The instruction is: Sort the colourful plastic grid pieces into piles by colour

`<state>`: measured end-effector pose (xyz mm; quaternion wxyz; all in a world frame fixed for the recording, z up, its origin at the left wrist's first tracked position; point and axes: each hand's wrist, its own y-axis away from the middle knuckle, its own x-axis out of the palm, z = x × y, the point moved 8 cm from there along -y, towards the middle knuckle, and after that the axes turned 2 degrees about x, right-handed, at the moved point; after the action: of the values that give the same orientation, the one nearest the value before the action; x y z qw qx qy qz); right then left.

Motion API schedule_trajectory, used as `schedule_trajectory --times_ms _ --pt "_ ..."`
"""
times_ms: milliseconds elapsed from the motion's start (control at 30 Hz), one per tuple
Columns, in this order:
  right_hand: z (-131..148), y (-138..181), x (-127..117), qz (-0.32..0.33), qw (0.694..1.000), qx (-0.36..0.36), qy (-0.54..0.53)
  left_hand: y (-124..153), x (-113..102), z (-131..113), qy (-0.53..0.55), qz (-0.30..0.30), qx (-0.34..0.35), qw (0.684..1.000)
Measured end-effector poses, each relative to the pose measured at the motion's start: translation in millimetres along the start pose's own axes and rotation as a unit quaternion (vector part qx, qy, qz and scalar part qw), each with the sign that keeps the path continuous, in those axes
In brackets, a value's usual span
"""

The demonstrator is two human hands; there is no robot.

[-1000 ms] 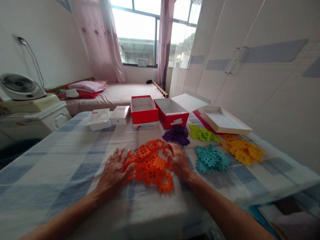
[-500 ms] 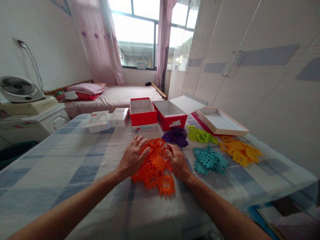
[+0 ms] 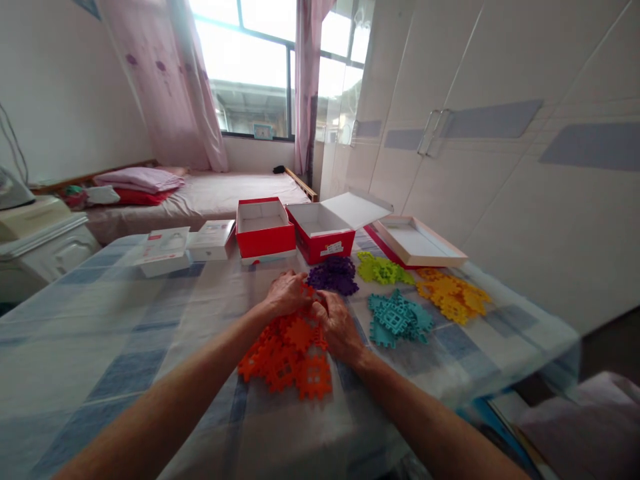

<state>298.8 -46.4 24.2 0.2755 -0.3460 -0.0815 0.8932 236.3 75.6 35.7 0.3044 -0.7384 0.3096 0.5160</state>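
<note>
A loose heap of orange plastic interlocking tiles (image 3: 285, 357), flat and notched along their edges, lies before me on the table. My left hand (image 3: 286, 293) bends over the far side of the heap, its fingers closed on orange tiles. Against the right side of the heap is my right hand (image 3: 339, 327), with thumb and fingers curled in on the tiles there. The hands partly hide the pieces between them. Just beyond my fingers lies a pile of purple tiles (image 3: 333, 275). Teal tiles (image 3: 400, 319) are heaped to the right of my right hand.
Lime-green tiles (image 3: 384, 268) and yellow-orange tiles (image 3: 453, 295) lie farther right. Along the back stand an open red box (image 3: 265, 240), another red box (image 3: 325, 247) with its lid raised, a shallow tray (image 3: 435, 259) and two white boxes (image 3: 167, 251). A checked cloth (image 3: 190, 373) covers the table.
My left hand has moved from the heap's left side to its far end, and its spread fingers have curled in. The right hand stays at the right side. The view has turned right.
</note>
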Motion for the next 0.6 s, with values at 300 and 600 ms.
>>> schedule_trajectory --times_ms 300,600 --pt "-1 1 -1 0.004 1.0 0.015 -0.008 11 -21 -6 0.096 -0.086 0.081 0.988" --pt "0 1 1 0.025 0.999 0.031 -0.015 67 -55 -38 0.152 -0.059 0.185 0.969"
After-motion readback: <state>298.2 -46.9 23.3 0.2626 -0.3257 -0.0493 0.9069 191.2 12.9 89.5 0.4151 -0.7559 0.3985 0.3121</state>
